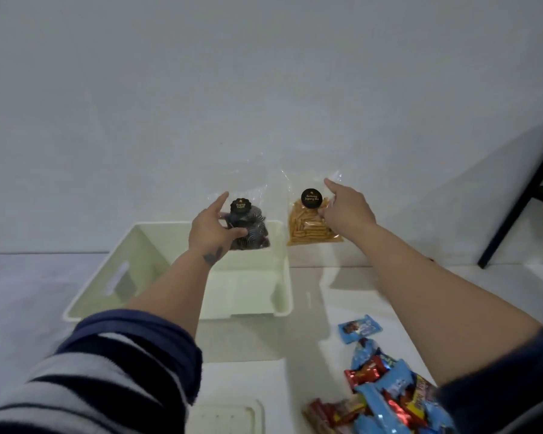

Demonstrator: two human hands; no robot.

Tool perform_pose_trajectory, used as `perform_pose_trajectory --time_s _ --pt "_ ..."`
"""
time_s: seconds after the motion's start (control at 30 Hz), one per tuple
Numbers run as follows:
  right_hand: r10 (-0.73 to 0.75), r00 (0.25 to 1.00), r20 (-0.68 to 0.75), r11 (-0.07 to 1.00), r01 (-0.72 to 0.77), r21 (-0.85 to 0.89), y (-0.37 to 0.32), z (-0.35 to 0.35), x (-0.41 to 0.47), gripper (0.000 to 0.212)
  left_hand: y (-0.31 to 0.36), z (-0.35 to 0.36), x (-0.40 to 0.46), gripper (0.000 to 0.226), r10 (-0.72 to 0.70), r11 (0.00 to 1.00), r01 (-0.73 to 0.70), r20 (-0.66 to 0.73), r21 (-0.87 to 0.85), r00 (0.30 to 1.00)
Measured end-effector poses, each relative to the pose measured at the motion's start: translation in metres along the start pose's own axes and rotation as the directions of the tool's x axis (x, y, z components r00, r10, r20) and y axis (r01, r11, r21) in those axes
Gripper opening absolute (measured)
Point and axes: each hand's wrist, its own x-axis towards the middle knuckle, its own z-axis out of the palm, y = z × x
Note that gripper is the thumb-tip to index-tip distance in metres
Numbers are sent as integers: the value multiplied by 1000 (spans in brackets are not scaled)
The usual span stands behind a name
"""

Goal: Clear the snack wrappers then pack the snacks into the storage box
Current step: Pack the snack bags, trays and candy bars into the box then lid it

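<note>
white table (295,308), pale wall behind. left hand (212,228) fingers curled round clear bag of dark snacks (248,227), held over the cream storage box (282,277) — right hand (347,211) pinches bag of orange sticks (308,223) just beside the box. loose wrapped snacks (386,393) near right.

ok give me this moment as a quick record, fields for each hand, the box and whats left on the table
left hand: holds dark snack bag above storage box
right hand: holds orange stick snack bag, right of box
storage box: open, nothing seen inside
table: pile of small wrapped snacks at near right
lid: near edge, off the box
</note>
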Motion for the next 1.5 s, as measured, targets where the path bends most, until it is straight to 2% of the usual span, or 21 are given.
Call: perform_pose_trajectory --time_s 0.17,0.3,0.43,0.67,0.77,0.9,1.0,1.13,1.2,1.3,1.4,1.5 --pt "20 995 93 999 -23 34 -45 85 -22 68 -68 -78 -1 91 -114 993 113 33 42 993" --pt "87 976 199 995 -94 25 -62 154 -25 68 -109 -110 11 89 -201 977 195 70 85 977" --pt "159 954 256 984 -173 37 -68 211 -15 69 -145 -118 40 93 -251 952 230 82 204 965" --pt "186 927 326 978 -207 29 -68 290 6 63 -195 -103 87 90 -309 887 270 46 375 950" --pt "190 911 365 980 -198 -16 -67 311 9 64 -215 -93 94 89 -337 830 267 59 490 939" --pt "223 887 405 972 -235 -21 -65 325 14 74 -229 -86 98 90 -409 795 322 62 513 910" --pt "246 847 471 965 -257 -42 -70 319 15 81 -224 -91 100 88 -439 752 313 86 580 894" --pt "204 819 537 978 -151 -142 -76 283 8 74 -195 -101 94 71 -438 726 298 83 619 895" --pt "173 823 540 982 -105 -154 -77 256 1 64 -171 -101 87 64 -406 733 256 103 630 908" --pt "136 840 525 989 -84 -122 -75 210 -13 52 -131 -91 72 60 -321 781 135 208 610 924" --pt "87 880 466 994 -49 -94 -67 159 -26 43 -87 -69 50 51 -202 796 -68 371 601 907" --pt "73 917 393 992 -28 -120 -50 107 -38 38 -45 -36 25 40 -77 718 -314 518 622 852"
